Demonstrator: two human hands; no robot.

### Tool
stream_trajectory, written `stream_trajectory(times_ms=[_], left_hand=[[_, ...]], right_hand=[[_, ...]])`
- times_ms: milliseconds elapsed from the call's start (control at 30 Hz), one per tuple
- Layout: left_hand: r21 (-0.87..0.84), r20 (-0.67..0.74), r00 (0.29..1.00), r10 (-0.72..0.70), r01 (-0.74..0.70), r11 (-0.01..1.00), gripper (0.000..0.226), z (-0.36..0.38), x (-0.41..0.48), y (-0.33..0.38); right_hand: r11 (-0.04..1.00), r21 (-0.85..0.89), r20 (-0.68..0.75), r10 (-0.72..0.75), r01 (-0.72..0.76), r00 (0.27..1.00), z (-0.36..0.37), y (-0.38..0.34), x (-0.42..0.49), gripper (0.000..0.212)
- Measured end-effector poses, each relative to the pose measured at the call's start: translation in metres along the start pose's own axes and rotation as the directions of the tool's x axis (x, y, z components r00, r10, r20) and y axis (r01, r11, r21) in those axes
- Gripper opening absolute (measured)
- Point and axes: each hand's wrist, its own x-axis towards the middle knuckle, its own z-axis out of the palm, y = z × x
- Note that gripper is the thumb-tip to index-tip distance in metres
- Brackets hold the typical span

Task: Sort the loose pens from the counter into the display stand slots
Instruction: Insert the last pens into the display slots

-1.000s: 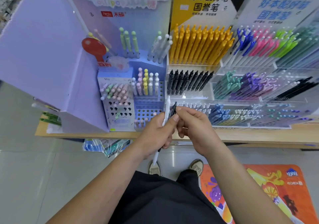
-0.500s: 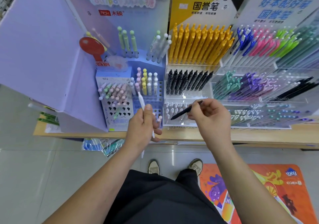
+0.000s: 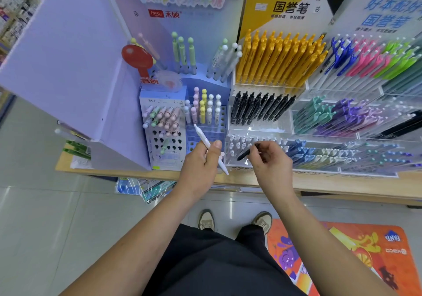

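Note:
My left hand (image 3: 202, 161) grips a white pen (image 3: 202, 136) that slants up and left, its top end near the blue slotted stand (image 3: 206, 133) of pastel pens. My right hand (image 3: 270, 163) pinches a black pen (image 3: 245, 153) that points down-left, in front of the clear bottom tray (image 3: 237, 149) of white-capped pens. A row of black pens (image 3: 260, 108) stands in the clear tier above. Both hands hover over the wooden counter edge (image 3: 342, 181).
A tall purple board (image 3: 68, 67) stands at the left. Yellow pens (image 3: 278, 56) fill the top tier, with blue, pink, green and purple pens (image 3: 356, 117) to the right. A white stand with heart-shaped holes (image 3: 163, 136) holds pastel pens. An orange mat (image 3: 342, 254) lies on the floor.
The hands were together a second ago, both on the pens; they have drawn apart. The right hand took the black pen to the right and lowered it. The left kept the white one.

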Motion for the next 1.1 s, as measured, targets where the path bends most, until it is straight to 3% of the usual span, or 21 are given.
stream_trajectory(times_ms=[200,400,500,633,767,1100], left_hand=[[-0.008,0.016,1.000,0.015,-0.015,1.000,0.028,-0.004,-0.004,0.007],[-0.055,0.010,1.000,0.014,-0.014,0.998,0.027,-0.008,-0.008,0.006],[-0.066,0.010,1.000,0.027,-0.026,0.997,0.026,-0.009,-0.005,0.011],[-0.080,0.025,0.996,0.083,-0.081,0.993,0.019,-0.006,0.003,0.029],[-0.061,0.026,0.990,0.140,-0.138,0.989,0.020,0.003,0.006,0.046],[-0.098,-0.009,0.989,0.144,-0.145,0.985,0.008,0.013,0.011,0.057]], right_hand=[[0.999,-0.028,0.013,-0.037,0.037,0.999,0.004,-0.008,0.000,0.018],[0.999,0.013,0.007,-0.031,0.031,0.999,0.001,-0.011,-0.003,0.012],[0.987,0.041,-0.088,-0.150,0.154,0.985,-0.010,-0.041,-0.002,0.014],[0.925,0.097,-0.250,-0.335,0.367,0.909,-0.033,-0.085,0.010,0.015],[0.949,0.032,-0.262,-0.296,0.315,0.918,-0.048,-0.086,0.033,0.003],[0.969,-0.076,-0.164,-0.244,0.234,0.956,-0.038,-0.056,0.055,0.008]])
